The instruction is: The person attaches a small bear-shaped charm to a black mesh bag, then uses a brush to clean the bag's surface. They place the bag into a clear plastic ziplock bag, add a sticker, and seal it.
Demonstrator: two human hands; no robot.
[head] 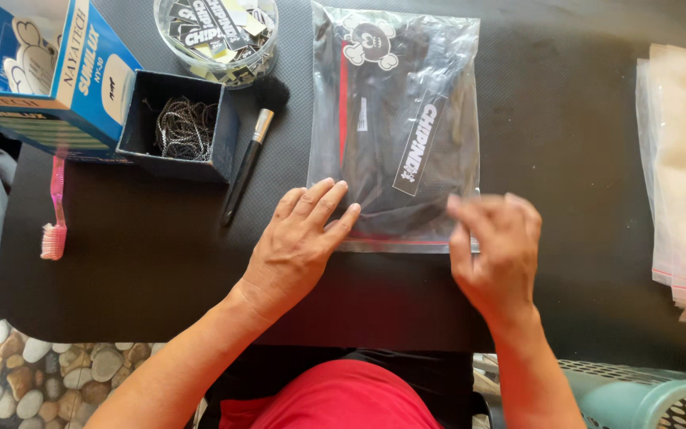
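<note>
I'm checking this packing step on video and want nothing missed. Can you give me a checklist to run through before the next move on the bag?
1. Clear zip bag lies flat on the black mat: ok.
2. Dark folded garment sits fully inside the bag: ok.
3. Left hand presses the bag's near left corner: ok.
4. Right hand is at the near right edge, on the red zip strip: ok, though blurred.
5. Zip strip closed along its whole length: cannot tell.
6. Black brush lies clear of the bag: ok.
</note>
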